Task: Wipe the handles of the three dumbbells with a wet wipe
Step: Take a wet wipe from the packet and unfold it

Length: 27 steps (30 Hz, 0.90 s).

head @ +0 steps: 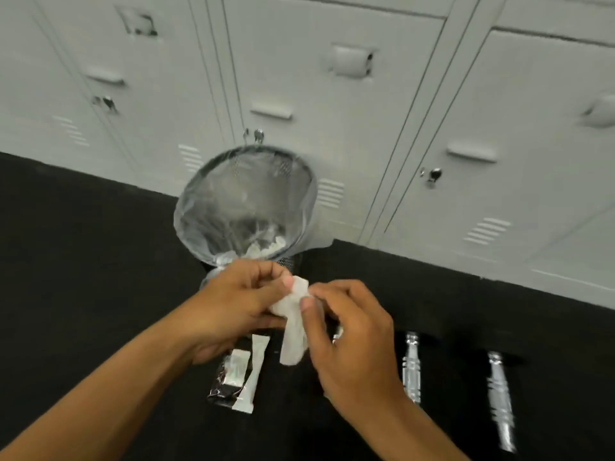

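Observation:
A crumpled white wet wipe (294, 327) hangs between my two hands above the black floor. My left hand (233, 301) pinches its upper end and my right hand (349, 337) pinches it just to the right. Chrome dumbbell handles lie on the floor at the lower right: one (411, 367) beside my right hand, another (501, 397) further right. A sliver of a third (336, 334) shows behind my right hand. The dark dumbbell weights blend into the floor.
A mesh bin (199, 207) lined with a clear bag stands by the grey lockers (366, 128), crumpled white wipes inside. A wet wipe packet (233, 377) and a white strip (253, 374) lie on the floor under my left hand.

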Available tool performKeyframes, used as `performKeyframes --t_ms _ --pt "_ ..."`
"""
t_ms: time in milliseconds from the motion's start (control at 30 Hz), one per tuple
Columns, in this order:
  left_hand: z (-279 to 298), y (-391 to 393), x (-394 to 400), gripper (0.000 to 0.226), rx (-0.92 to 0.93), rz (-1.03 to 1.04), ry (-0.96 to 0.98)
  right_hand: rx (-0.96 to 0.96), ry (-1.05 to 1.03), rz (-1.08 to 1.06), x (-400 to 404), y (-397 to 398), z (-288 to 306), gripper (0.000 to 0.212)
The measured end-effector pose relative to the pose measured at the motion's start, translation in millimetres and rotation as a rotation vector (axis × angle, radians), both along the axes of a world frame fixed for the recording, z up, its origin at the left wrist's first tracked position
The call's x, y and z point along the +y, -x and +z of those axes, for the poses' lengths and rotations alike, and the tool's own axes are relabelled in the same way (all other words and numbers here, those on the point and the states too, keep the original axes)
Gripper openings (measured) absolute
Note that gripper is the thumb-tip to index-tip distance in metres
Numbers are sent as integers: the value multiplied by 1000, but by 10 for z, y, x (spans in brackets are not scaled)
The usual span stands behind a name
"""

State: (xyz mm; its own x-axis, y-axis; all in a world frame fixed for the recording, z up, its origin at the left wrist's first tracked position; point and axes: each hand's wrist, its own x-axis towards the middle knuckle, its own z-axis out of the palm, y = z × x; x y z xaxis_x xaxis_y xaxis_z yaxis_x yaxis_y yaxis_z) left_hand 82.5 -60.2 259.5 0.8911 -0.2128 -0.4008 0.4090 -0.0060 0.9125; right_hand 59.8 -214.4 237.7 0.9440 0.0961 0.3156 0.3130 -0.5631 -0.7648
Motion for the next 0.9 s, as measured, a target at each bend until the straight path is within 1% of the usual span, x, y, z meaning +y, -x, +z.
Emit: performKeyframes --t_ms 67,133,233,300,333,400,433,467,533,567,667,733,767,833,900 --pt "348 -68 -136 24 -125 9 -87 9 -57 -39 -192 -75 372 11" --pt "690 -85 -300 20 -249 34 -145 77 -146 -48 -358 -96 728 12" --pt "1131 -52 -633 17 -362 114 -130 202 -268 -97 -607 -28 1121 14" --pt "1343 2 -887 17 -416 173 -104 270 -397 -143 -754 62 1315 16" --pt "1416 45 -1007 16 -433 205 -85 297 -468 -158 -825 116 1402 23" --pt "1494 161 -1216 15 -448 266 -23 327 -564 -151 -955 219 1559 45" --pt "1508 222 -1298 14 -452 287 8 325 -554 -138 -1002 269 1635 51" --pt "1522 275 -1363 13 -454 300 27 307 -505 -131 -1043 305 1694 50" --pt "1532 314 -1450 10 -459 290 44 264 -405 -164 -1135 313 1747 37" --pt "1527 314 -1485 11 -454 270 61 258 -396 -187 -1194 301 1750 34" --pt "1528 288 -1593 23 -394 218 166 270 -441 -233 -1369 258 1772 33" --pt "1543 281 -1665 27 -338 182 228 234 -418 -265 -1476 229 1788 26" --pt "1554 271 -1692 28 -320 169 245 210 -410 -276 -1522 209 1790 19" --pt "1588 233 -1719 27 -304 148 251 183 -380 -278 -1590 164 1801 6" --pt "1618 198 -1731 26 -305 125 203 152 -334 -286 -1639 138 1807 9"
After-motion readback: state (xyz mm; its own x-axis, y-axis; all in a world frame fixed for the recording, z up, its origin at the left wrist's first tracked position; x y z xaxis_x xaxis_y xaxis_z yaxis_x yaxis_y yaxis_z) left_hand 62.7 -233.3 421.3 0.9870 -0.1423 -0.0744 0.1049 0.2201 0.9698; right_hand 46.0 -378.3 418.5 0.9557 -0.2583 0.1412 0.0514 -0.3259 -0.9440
